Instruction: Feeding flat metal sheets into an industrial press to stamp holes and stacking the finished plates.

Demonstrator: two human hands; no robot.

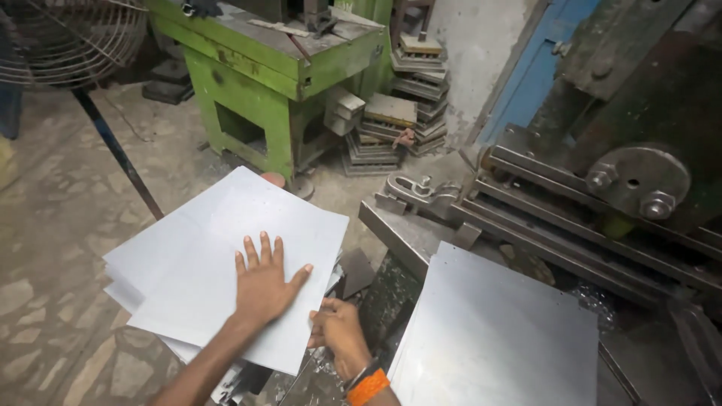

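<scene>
Far left there's a wire-caged fan [64, 37] on a dark stand, over a patchy stone floor [53, 225]. Behind it, up from the hands, sits a green machine base [256, 83] with stacks of grey metal blocks [391, 120] beside it.

Then the main bit: a stack of thin metal sheets [203, 256], fanned a little at the corners, right under the left hand [263, 289]. That grip is wide open, palm flat and fingers spread, pressing down near the stack's right-hand edge. The right hand [338, 334], orange band on the wrist, is just beside it at the same edge, fingers curled in; looks like it's pinching the sheet's rim, but I can't tell for sure.

These sheets look stiff-ish yet floppy over a big span, slick, and probably sharp at the edges. I'd take one by two edges, not one corner, or it'll sag and slide.

Right of the hands lies another sheet pile [504, 338], and past that a grimy lathe bed [602, 218].
</scene>
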